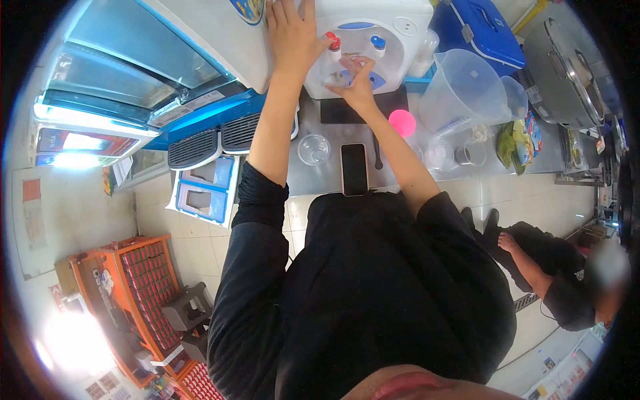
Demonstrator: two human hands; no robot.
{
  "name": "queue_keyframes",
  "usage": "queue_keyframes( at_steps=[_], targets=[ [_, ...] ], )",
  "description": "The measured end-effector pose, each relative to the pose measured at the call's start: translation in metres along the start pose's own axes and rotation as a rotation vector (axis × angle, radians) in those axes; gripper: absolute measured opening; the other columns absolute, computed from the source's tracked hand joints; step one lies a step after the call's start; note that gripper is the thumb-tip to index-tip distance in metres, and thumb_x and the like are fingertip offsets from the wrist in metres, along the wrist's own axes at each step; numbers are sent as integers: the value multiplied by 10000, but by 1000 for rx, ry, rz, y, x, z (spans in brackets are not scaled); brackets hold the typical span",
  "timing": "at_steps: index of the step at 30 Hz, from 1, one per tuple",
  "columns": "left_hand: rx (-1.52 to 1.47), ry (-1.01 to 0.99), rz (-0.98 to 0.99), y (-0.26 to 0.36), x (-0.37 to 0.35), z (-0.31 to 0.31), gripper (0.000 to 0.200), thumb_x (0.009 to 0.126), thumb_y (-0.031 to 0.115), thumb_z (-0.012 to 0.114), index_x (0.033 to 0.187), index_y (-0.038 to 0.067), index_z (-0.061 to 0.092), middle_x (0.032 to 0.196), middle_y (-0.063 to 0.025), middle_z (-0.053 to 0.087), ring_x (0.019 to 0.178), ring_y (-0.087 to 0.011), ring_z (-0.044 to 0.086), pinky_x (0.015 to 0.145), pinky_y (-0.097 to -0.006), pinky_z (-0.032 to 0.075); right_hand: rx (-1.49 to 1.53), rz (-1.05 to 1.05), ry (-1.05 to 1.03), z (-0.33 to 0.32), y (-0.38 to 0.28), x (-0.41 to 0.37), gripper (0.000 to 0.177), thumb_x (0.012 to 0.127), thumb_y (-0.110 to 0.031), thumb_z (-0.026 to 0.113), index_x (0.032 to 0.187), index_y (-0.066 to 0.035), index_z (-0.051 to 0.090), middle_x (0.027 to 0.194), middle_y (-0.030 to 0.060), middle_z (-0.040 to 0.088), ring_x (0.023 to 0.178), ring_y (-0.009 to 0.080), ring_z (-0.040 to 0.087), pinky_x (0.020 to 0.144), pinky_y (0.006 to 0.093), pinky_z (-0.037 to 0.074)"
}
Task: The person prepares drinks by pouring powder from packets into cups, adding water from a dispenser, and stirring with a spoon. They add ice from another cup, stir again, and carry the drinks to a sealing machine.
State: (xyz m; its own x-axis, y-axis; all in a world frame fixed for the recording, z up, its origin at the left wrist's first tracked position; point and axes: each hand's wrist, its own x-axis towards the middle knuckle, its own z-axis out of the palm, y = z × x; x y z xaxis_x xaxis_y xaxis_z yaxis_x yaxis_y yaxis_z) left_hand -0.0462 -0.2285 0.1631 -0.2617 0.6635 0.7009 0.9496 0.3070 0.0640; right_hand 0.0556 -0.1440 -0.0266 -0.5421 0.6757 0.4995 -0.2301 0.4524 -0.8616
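Observation:
At the front of a white water dispenser (373, 15), my left hand (292, 37) lies with its fingers spread along the left side, its thumb at the red tap (333, 41). My right hand (358, 85) is closed around a clear cup (339, 77) below that tap; the hand partly hides the cup. To the right of the red tap is a blue tap (378, 44), touched by neither hand. A black phone (354, 169), a clear glass (313, 150) and a pink round item (402, 123) are on the metal counter (303, 181) nearer my body.
Right of the dispenser stand a large clear pitcher (460, 93), a blue cooler box (483, 30), a big metal cooker (560, 73), more clear cups (438, 155) and a green packet (512, 147). Black drip trays (193, 150) are at left. Another person (553, 267) is at lower right.

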Motion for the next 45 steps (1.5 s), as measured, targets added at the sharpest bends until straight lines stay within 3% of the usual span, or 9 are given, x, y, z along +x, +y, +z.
queue_keyframes(
  at_steps=[22, 25, 28, 30, 33, 37, 41, 43, 45],
  targets=[
    [-57, -28, -9, -2, -2, 2, 1044, 650, 330, 830, 1505, 15, 320, 1420, -256, 409, 1360, -430, 336, 1163, -541, 243, -66, 71, 78, -3, -13, 1, 884, 590, 14, 881, 1206, -47, 250, 1204, 198, 519, 1208, 340, 556, 1036, 408, 443],
    [-31, -36, 14, 2, -5, -1, 1056, 654, 267, 814, 1520, -3, 274, 1446, -271, 369, 1368, -438, 323, 1167, -553, 235, -151, -80, 92, -6, -11, -1, 873, 655, -100, 899, 1226, -52, 241, 1243, 230, 553, 1215, 330, 565, 1009, 403, 449],
    [-148, -20, -20, 4, -11, -1, 920, 707, 145, 740, 1527, 74, 328, 1477, -248, 338, 1378, -431, 315, 1172, -559, 232, -150, 65, 82, -14, -24, -18, 884, 641, -121, 906, 1226, -49, 248, 1229, 216, 537, 1195, 321, 570, 998, 410, 453],
    [-143, 20, 136, -2, -17, -1, 933, 755, 151, 786, 1535, 85, 278, 1531, -280, 275, 1410, -467, 268, 1161, -537, 235, -133, 187, 59, -28, -35, -35, 891, 641, -139, 910, 1232, -46, 251, 1195, 186, 529, 1170, 310, 576, 988, 415, 457],
    [-429, 184, 35, 10, -43, -14, 530, 841, 94, 695, 1342, 26, 536, 1312, -207, 548, 1211, -371, 510, 1037, -441, 401, -142, 110, 13, -72, -66, -64, 880, 655, -133, 900, 1261, -44, 268, 1221, 154, 456, 1178, 294, 560, 988, 410, 481],
    [-639, 100, -355, 54, -121, -10, 154, 852, -32, 591, 988, 6, 651, 912, -131, 633, 733, -274, 581, 682, -377, 478, -283, 84, -183, -178, -146, -105, 916, 659, -101, 880, 1352, -47, 285, 1290, 136, 375, 1223, 292, 528, 1015, 416, 493],
    [-677, -529, -515, 92, -207, 67, 66, 876, 56, 596, 885, 5, 638, 808, -165, 660, 732, -323, 651, 659, -408, 498, -382, 296, -151, -295, -192, -146, 912, 666, -95, 868, 1398, -44, 326, 1315, 116, 351, 1229, 293, 528, 997, 440, 510],
    [-643, -495, -509, 104, -248, 126, 89, 871, 87, 610, 886, 7, 646, 803, -180, 672, 742, -344, 667, 673, -424, 510, -432, 374, -66, -346, -190, -165, 897, 675, -98, 868, 1388, -40, 326, 1318, 113, 353, 1226, 295, 532, 986, 438, 512],
    [-624, -460, -489, 122, -264, 171, 116, 866, 119, 624, 886, 9, 655, 797, -195, 684, 753, -365, 683, 687, -439, 521, -574, 479, 226, -394, -164, -185, 909, 666, -128, 887, 1369, -34, 318, 1301, 128, 367, 1218, 302, 540, 954, 428, 518]
  ],
)
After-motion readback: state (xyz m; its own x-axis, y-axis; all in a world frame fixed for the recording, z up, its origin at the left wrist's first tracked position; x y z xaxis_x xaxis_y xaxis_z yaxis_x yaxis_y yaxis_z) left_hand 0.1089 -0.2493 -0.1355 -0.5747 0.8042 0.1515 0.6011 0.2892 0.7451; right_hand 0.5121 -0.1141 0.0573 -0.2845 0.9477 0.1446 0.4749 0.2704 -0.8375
